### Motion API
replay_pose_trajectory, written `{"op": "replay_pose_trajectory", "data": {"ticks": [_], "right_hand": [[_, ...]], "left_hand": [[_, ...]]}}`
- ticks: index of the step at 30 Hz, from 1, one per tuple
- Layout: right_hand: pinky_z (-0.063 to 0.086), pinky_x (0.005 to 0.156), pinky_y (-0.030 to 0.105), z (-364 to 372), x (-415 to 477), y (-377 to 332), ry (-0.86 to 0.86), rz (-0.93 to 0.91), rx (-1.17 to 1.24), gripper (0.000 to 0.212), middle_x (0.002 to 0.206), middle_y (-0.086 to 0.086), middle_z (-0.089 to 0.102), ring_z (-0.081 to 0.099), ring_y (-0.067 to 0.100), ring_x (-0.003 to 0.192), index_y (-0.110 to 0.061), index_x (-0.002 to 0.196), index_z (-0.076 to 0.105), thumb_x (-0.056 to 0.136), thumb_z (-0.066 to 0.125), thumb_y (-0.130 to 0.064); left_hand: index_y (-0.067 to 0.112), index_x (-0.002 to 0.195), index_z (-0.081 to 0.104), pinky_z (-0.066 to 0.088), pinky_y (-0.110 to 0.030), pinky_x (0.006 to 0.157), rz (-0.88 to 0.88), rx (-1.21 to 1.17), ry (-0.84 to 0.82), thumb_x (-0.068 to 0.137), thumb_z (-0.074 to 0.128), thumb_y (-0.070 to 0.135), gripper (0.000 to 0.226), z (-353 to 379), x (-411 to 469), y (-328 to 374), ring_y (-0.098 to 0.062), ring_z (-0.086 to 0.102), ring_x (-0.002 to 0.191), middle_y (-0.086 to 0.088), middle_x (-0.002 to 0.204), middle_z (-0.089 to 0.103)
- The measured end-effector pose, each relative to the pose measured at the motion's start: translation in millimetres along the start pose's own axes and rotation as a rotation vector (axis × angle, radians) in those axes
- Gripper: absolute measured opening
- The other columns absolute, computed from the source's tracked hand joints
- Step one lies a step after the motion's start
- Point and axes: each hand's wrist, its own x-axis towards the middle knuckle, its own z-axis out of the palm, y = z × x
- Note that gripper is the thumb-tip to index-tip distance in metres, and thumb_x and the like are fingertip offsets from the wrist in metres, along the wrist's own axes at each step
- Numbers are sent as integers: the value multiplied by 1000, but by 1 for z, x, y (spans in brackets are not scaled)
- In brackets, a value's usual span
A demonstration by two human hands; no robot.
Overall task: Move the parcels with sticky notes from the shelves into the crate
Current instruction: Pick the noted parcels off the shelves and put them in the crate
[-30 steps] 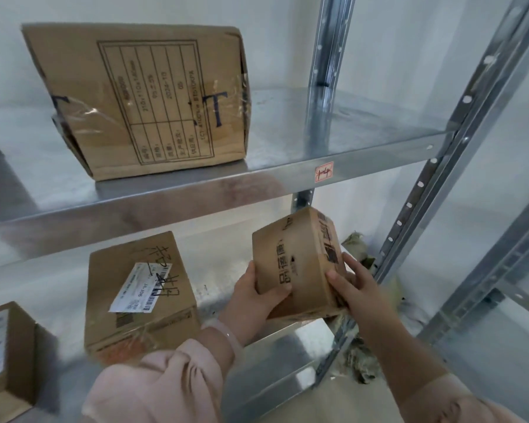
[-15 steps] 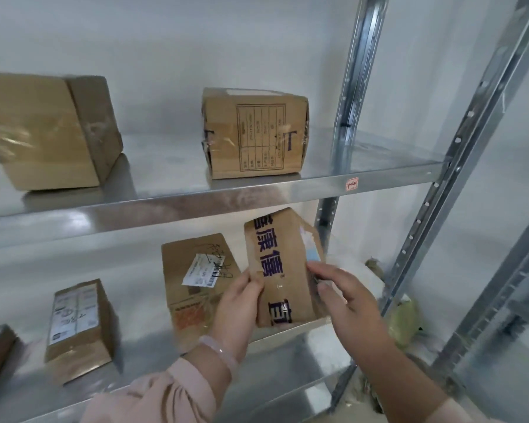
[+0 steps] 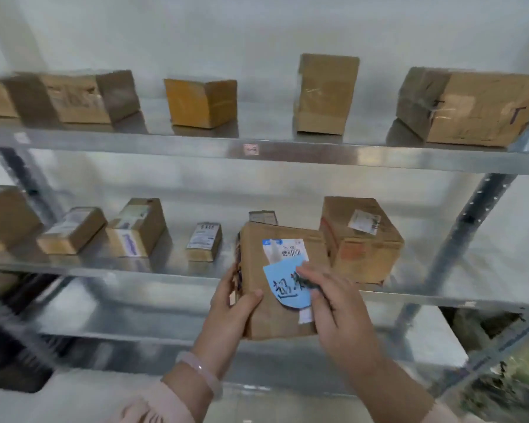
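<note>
A brown cardboard parcel [image 3: 257,264] is held up in front of the metal shelves, clear of them. A blue sticky note [image 3: 283,285] with handwriting sits on its front, under a white shipping label [image 3: 283,250]. My left hand [image 3: 234,306] grips the parcel's left edge, thumb on the front. My right hand [image 3: 333,303] holds the right side, with fingers lying over the sticky note. No crate is in view.
Several more cardboard parcels stand on the upper shelf [image 3: 287,155] and the middle shelf [image 3: 135,270]; a large one [image 3: 362,242] is just behind my right hand. A shelf upright [image 3: 458,236] rises at the right. Lower shelf boards lie beneath my arms.
The view has pulled back and shifted left, showing more of the shelves. The parcel has come off the shelf and turned, so its front with the blue sticky note now faces me.
</note>
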Motion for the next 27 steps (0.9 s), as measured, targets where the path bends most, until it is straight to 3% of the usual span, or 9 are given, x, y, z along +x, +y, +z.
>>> {"op": "replay_pose_trajectory", "data": {"ticks": [3,6,8,11,14,16,19,21,27], "right_hand": [[23,107,12,46,1,-27,-100,111,72,43,147,-5,39,33,5,135,-37,126,58,91,61,-13],[13,94,-8,106,-7,-69,-332,177,308,60,144,-34,24,13,-22,133,-70,123,37,93,61,-24],[18,93,-7,142,-12,-92,-433,152,388,61,136,-45,30,21,-20,132,-67,128,36,93,61,-23],[24,89,-8,192,-12,-124,-515,118,417,64,139,-36,33,24,-24,126,-63,132,37,91,63,-21],[33,78,-6,240,-7,-154,-590,53,435,64,147,-16,35,24,-25,122,-53,135,38,91,64,-15],[33,76,-6,274,-1,-172,-633,39,444,65,148,-15,33,24,-23,124,-57,131,36,91,63,-15],[33,74,-7,327,13,-197,-681,27,461,64,149,-16,32,29,-12,127,-63,128,34,91,63,-19],[34,73,-6,363,27,-213,-691,20,509,66,147,-16,35,32,-19,121,-65,125,37,90,65,-17],[34,90,1,472,61,-274,-789,-36,589,71,140,-25,41,34,-14,127,-74,116,41,87,66,-15]], "left_hand": [[40,125,54,53,-41,93,-24,-27,117,77,72,25,53,-61,-27,14,-17,68,107,4,121,68],[40,129,52,55,-32,84,-18,-41,251,73,67,35,58,-133,-54,29,-9,69,101,10,116,70],[46,121,54,56,-29,78,-5,-15,328,86,64,33,39,-174,-69,36,-5,70,96,17,108,72],[48,121,57,55,-39,89,-22,26,395,92,57,39,30,-227,-86,49,-7,70,99,19,109,72],[40,125,60,52,-42,95,14,114,402,77,67,50,49,-271,-96,61,-16,67,109,4,121,69],[34,129,56,51,-44,97,26,184,450,68,74,49,66,-301,-97,65,-21,63,114,-2,125,65],[48,125,47,55,-41,92,64,207,507,76,79,32,60,-351,-86,67,-13,67,108,9,117,70],[56,128,33,56,-35,91,94,242,596,81,78,30,70,-383,-76,73,-3,64,108,19,120,65],[47,143,28,48,-47,101,168,372,800,85,74,22,78,-483,-53,89,-17,48,129,5,138,45]]}}
